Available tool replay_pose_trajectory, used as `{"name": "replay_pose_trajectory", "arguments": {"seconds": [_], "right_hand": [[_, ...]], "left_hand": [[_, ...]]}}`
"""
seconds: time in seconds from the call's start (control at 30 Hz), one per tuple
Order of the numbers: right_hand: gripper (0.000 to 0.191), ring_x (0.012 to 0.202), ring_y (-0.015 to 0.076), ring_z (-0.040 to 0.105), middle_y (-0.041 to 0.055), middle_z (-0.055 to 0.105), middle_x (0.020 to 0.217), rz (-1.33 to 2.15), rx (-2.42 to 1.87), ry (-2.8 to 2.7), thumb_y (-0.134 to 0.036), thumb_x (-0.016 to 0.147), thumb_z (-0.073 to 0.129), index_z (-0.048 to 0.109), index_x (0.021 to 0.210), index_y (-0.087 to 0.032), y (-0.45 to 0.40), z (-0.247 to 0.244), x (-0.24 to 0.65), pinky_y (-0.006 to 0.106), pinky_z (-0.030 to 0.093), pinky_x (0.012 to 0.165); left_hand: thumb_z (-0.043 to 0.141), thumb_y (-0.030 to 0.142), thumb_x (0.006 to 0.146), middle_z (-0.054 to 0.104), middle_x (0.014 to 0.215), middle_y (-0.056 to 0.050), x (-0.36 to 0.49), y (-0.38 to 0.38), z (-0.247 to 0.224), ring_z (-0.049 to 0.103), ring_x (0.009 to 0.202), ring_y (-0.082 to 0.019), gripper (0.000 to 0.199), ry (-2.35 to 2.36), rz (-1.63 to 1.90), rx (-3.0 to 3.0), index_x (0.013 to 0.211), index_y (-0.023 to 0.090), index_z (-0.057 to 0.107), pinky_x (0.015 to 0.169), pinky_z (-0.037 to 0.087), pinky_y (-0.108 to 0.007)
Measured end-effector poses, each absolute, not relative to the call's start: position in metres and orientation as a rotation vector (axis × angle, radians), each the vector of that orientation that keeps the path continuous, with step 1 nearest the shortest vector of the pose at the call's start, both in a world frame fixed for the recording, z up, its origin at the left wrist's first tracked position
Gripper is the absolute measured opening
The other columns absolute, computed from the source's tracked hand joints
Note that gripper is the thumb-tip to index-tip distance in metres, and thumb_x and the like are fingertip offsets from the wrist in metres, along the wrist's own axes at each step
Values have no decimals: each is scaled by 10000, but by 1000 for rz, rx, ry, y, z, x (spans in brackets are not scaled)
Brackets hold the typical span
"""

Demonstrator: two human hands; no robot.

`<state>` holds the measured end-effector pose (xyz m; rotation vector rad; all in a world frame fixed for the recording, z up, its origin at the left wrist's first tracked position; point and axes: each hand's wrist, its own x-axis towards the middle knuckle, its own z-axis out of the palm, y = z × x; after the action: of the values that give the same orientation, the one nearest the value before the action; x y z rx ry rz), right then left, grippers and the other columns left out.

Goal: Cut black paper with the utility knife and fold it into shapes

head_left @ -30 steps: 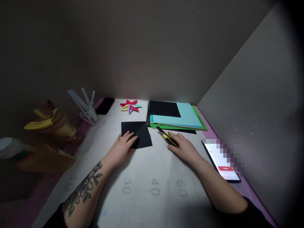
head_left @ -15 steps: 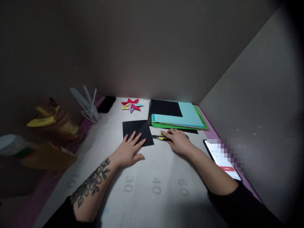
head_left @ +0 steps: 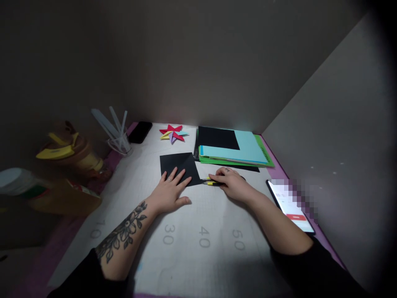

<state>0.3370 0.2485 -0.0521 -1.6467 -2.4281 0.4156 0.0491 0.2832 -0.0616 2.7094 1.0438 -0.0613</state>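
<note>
A black paper square (head_left: 178, 165) lies flat on the white gridded cutting mat (head_left: 192, 244). My left hand (head_left: 170, 192) rests flat on the square's near edge, fingers spread and pressing it down. My right hand (head_left: 232, 183) is closed on a black and yellow utility knife (head_left: 211, 181), whose tip points left and sits at the square's right corner. Both forearms stretch forward over the mat.
A stack of coloured paper sheets (head_left: 238, 151) lies behind my right hand. A folded paper star (head_left: 173, 134) and a dark phone (head_left: 140, 131) lie at the back. A cup of clear sticks (head_left: 119, 138) stands left. A lit phone (head_left: 290, 205) lies right, beside the wall.
My right hand has turned the knife from pointing away to pointing left and brought it to the black square's right corner. My left hand has spread flat on the paper.
</note>
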Motion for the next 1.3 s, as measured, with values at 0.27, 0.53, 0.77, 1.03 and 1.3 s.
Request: {"name": "replay_pose_trajectory", "arguments": {"seconds": [0.27, 0.53, 0.77, 1.03, 1.3], "right_hand": [[645, 1089, 253, 503, 97, 551, 1188, 669, -1509, -2426, -162, 749, 628, 485, 1374, -234, 252, -44, 340, 399, 405, 966], [474, 1068, 269, 515, 108, 591, 1152, 374, -1593, -2502, -115, 813, 545, 572, 1275, -218, 242, -38, 336, 429, 394, 940], [420, 1078, 251, 510, 95, 596, 1144, 449, -1601, -2404, -125, 813, 536, 575, 1219, -220, 240, -44, 335, 403, 391, 924], [131, 948, 233, 510, 91, 582, 962, 375, -1665, -2301, -188, 870, 499, 624, 831, -191, 251, -41, 309, 361, 414, 843], [181, 889, 207, 528, 105, 573, 915, 433, -1820, -2325, -138, 898, 431, 594, 821, -155, 261, -44, 299, 316, 414, 813]], "left_hand": [[293, 748, 832, 153, 1581, -94, 49, 283, -63, 63, 1436, -397, 799, 1053, -43, 2717, 1493, 304, 235, 1070, 148, -658], [290, 745, 834, 155, 1580, -96, 50, 284, -63, 65, 1436, -396, 789, 1046, -38, 2713, 1491, 309, 241, 1066, 152, -663], [282, 750, 833, 158, 1579, -101, 50, 283, -64, 62, 1437, -394, 795, 1050, -32, 2708, 1491, 307, 240, 1073, 143, -653], [310, 742, 832, 166, 1580, -88, 50, 283, -65, 68, 1435, -399, 790, 1057, -23, 2703, 1491, 311, 242, 1077, 132, -644], [318, 743, 828, 161, 1580, -93, 49, 283, -65, 71, 1436, -395, 798, 1045, -29, 2700, 1492, 310, 234, 1073, 145, -645]]}}
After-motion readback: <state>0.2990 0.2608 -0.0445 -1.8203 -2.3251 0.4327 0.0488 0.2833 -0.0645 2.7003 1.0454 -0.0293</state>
